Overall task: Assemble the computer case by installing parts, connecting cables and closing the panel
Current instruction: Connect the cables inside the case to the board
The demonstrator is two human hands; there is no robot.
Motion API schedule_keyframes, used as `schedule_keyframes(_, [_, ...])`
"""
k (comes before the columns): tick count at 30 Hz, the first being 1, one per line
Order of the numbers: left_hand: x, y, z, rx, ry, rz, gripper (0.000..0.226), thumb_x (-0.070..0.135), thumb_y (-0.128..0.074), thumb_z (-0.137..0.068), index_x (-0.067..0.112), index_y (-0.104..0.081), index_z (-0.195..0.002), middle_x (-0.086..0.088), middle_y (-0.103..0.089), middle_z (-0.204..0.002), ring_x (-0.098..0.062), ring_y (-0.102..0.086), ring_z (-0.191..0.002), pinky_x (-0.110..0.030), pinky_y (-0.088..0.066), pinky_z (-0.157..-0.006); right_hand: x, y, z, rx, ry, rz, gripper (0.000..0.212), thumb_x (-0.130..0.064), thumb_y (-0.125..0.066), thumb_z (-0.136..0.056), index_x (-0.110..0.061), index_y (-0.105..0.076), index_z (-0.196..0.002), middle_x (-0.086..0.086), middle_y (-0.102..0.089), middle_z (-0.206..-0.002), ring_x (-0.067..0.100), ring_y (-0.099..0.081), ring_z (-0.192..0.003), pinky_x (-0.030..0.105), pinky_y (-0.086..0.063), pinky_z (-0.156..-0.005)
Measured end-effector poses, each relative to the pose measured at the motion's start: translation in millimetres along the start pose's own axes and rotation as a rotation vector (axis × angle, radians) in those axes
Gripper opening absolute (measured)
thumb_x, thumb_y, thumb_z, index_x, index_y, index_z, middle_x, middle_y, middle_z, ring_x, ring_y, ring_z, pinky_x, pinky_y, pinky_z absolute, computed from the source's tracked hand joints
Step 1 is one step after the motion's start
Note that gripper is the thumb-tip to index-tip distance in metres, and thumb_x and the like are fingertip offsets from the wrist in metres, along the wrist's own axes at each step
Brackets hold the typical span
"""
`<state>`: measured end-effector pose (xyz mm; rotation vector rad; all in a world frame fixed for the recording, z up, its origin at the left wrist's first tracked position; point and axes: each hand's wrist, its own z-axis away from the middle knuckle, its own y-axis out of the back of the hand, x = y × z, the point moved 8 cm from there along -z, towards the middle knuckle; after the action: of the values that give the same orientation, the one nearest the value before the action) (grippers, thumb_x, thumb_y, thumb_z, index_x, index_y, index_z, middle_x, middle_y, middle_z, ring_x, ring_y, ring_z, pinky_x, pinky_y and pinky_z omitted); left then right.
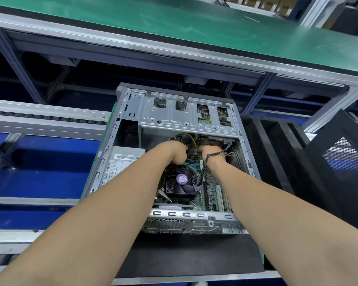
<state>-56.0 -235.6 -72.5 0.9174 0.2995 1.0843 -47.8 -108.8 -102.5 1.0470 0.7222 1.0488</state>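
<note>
Open grey steel computer case (174, 215) lay under both forearms. Fingers of left hand (174, 150) and right hand (212, 151) were hidden; grip unreadable. Yellow-and-black cable bundle (187, 138) just beyond left hand looked limp; likely best held at its connector.

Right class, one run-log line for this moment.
left hand, right hand: inside open grey metal computer case | grips: hidden | black cable: over right wrist

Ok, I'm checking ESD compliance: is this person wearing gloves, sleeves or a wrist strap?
No gloves: the left hand and right hand are bare, and both forearms show no sleeves. A thin dark cable crosses the right wrist; whether it is a strap or a case lead is unclear.
</note>
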Motion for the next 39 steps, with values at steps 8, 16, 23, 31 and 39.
schedule_keyframes(8, [-2.1,3.8,2.1,0.019,0.022,0.094,0.062,-0.002,-0.030,-0.101,0.013,-0.021,-0.160,-0.009,-0.017,-0.168,-0.027,-0.023,-0.152,-0.034,-0.024,-0.118,-2.8,-0.5,-1.3,-0.008,0.034,0.074,0.053,0.007,-0.035,-0.105,-0.016,-0.057,-0.147,0.017,-0.058,-0.146,0.036,-0.056,-0.133,0.043,-0.050,-0.107])
schedule_keyframes(16, [1.8,-2.0,7.0,0.013,0.038,0.134,0.067,-0.005,-0.031,-0.099,0.015,-0.016,-0.161,-0.008,-0.020,-0.167,-0.028,-0.029,-0.149,-0.032,-0.031,-0.113,-3.4,-2.2,-2.5,-0.014,0.026,0.121,0.050,0.007,-0.036,-0.105,-0.013,-0.056,-0.146,0.017,-0.061,-0.140,0.034,-0.059,-0.129,0.041,-0.052,-0.098])
schedule_keyframes(23, [0.9,-2.6,10.6,0.013,0.037,0.166,0.067,-0.003,-0.029,-0.100,0.020,-0.015,-0.162,-0.007,-0.018,-0.168,-0.029,-0.029,-0.149,-0.031,-0.033,-0.111,-3.0,-2.4,-2.5,0.013,0.023,0.051,0.045,0.006,-0.036,-0.104,-0.008,-0.060,-0.140,0.021,-0.062,-0.137,0.037,-0.060,-0.127,0.042,-0.051,-0.097])
schedule_keyframes(31, [-0.5,0.2,9.3,0.015,0.035,0.199,0.065,-0.005,-0.027,-0.101,0.019,-0.018,-0.161,-0.010,-0.016,-0.168,-0.029,-0.023,-0.151,-0.033,-0.028,-0.115,-2.9,-1.4,2.0,0.007,0.009,-0.023,0.044,0.006,-0.036,-0.105,-0.007,-0.061,-0.138,0.019,-0.064,-0.136,0.036,-0.062,-0.125,0.041,-0.053,-0.095])
schedule_keyframes(39, [3.9,-7.5,6.0,0.058,0.036,-0.037,0.073,-0.001,-0.043,-0.097,0.017,-0.014,-0.161,-0.011,-0.039,-0.158,-0.030,-0.049,-0.133,-0.029,-0.044,-0.094,5.4,-2.2,7.0,0.008,-0.143,-0.304,0.043,0.003,-0.038,-0.104,-0.006,-0.058,-0.140,0.023,-0.061,-0.137,0.039,-0.060,-0.126,0.037,-0.050,-0.087])
